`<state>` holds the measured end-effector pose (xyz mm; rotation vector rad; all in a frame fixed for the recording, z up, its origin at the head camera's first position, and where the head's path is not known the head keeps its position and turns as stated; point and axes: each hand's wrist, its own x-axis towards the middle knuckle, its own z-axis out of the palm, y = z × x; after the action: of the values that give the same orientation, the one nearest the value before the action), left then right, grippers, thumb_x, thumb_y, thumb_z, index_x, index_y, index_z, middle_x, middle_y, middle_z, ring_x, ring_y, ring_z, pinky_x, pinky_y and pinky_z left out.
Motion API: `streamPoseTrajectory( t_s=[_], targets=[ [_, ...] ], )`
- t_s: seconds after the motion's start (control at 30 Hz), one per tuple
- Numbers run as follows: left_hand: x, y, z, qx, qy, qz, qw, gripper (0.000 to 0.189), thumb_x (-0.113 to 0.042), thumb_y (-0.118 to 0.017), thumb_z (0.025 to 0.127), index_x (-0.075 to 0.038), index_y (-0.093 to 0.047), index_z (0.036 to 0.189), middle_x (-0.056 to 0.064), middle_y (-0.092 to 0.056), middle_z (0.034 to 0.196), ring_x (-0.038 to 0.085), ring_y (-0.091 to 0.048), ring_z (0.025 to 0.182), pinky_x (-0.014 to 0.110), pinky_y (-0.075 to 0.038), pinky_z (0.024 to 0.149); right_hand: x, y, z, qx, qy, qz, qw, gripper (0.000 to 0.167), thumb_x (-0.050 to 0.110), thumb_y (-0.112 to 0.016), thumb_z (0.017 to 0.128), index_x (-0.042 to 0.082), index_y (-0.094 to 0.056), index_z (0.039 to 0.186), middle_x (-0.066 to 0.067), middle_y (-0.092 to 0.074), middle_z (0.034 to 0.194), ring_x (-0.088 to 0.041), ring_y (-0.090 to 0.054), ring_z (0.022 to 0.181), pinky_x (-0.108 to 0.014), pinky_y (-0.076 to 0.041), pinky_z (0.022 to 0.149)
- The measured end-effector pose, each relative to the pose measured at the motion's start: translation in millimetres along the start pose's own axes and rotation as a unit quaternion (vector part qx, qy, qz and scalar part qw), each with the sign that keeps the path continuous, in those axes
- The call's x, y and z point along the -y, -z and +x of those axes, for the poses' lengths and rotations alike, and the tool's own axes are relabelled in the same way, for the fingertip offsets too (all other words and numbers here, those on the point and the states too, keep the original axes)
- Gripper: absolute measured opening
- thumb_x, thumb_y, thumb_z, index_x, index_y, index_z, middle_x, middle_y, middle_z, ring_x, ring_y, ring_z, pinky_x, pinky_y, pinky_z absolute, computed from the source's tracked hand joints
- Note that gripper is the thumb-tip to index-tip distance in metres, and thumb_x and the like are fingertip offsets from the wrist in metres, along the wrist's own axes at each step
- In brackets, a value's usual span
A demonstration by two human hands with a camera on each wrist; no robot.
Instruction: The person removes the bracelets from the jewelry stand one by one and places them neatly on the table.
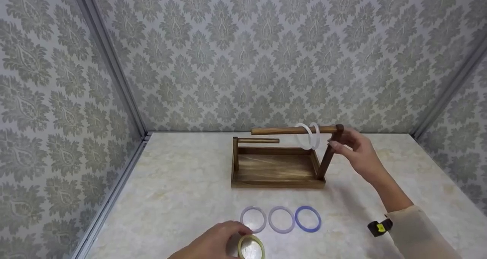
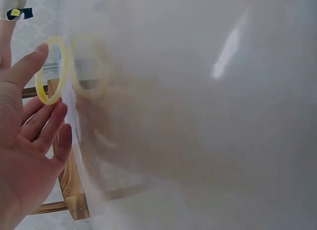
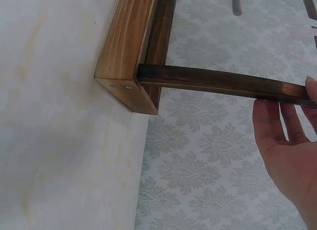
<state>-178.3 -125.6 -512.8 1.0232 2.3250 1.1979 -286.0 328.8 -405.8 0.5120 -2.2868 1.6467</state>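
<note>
My left hand [image 1: 218, 242] holds a yellow bangle [image 2: 49, 99] between thumb and fingers, near the front of the table. In the left wrist view the thumb lies at the bangle's upper edge and fingertips at its lower edge. My right hand [image 1: 359, 154] grips the tall right post [image 3: 213, 81] of a wooden bangle stand [image 1: 277, 184], thumb on the near side and fingers behind. Two whitish bangles [image 1: 315, 137] hang on the stand's long upper bar [image 1: 274, 131], close to that post.
On the table before the stand lie a pale lilac bangle [image 1: 253, 207], a second pale bangle [image 1: 281, 231] and a blue bangle [image 1: 308, 229] in a row. A shorter bar [image 1: 258, 140] projects from the stand's left post. Patterned walls [image 1: 243, 61] enclose the table [image 1: 171, 175].
</note>
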Motion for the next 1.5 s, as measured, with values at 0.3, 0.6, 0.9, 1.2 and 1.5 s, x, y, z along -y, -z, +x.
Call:
streamPoseTrajectory(
  t_s=[0.3,0.6,0.9,1.2,1.5],
  targets=[
    [3.0,-6.6,-2.1,-0.027,-0.054,0.054,0.9967,0.065,-0.06,-0.086,0.084,-0.024,-0.068,0.135,-0.013,-0.066,0.128,0.007,-0.057,0.116,0.033,-0.054,0.1,-1,2,-1.9,-0.004,0.001,0.009,0.9999,0.038,0.012,-0.07,0.104,-0.002,-0.06,0.138,-0.031,-0.064,0.119,-0.025,-0.068,0.108,-0.037,-0.063,0.088],
    [1.7,-12.5,7.2,-0.025,-0.055,0.079,0.9951,0.062,-0.059,-0.087,0.083,-0.023,-0.07,0.131,-0.015,-0.068,0.122,0.005,-0.055,0.111,0.03,-0.055,0.096,-1,2,-1.8,-0.008,0.005,0.006,0.9999,0.036,0.01,-0.071,0.104,-0.003,-0.061,0.135,-0.025,-0.068,0.116,-0.024,-0.069,0.107,-0.036,-0.063,0.087],
    [0.5,-17.5,9.6,-0.033,-0.045,0.101,0.9933,0.066,-0.06,-0.088,0.081,-0.021,-0.07,0.131,-0.015,-0.068,0.122,0.003,-0.056,0.11,0.031,-0.056,0.097,-2,2,-1.6,-0.004,0.006,-0.006,1.0,0.036,0.015,-0.071,0.104,-0.001,-0.062,0.135,-0.024,-0.068,0.113,-0.025,-0.069,0.105,-0.034,-0.063,0.087],
    [0.6,-20.5,10.5,-0.056,-0.108,0.167,0.9783,0.064,-0.061,-0.082,0.087,-0.015,-0.07,0.129,-0.008,-0.066,0.126,0.007,-0.058,0.115,0.031,-0.056,0.1,-1,1,-0.3,-0.003,0.004,-0.005,1.0,0.036,0.016,-0.071,0.104,0.001,-0.062,0.136,-0.024,-0.067,0.114,-0.024,-0.069,0.106,-0.034,-0.063,0.087],
    [1.7,-21.4,10.8,-0.056,-0.115,0.189,0.9737,0.056,-0.056,-0.082,0.09,-0.014,-0.072,0.125,-0.008,-0.064,0.122,0.004,-0.058,0.113,0.026,-0.055,0.099,-1,0,-0.4,0.0,0.001,-0.009,1.0,0.037,0.017,-0.071,0.104,0.001,-0.061,0.136,-0.022,-0.068,0.115,-0.023,-0.068,0.106,-0.034,-0.063,0.088]
  ],
)
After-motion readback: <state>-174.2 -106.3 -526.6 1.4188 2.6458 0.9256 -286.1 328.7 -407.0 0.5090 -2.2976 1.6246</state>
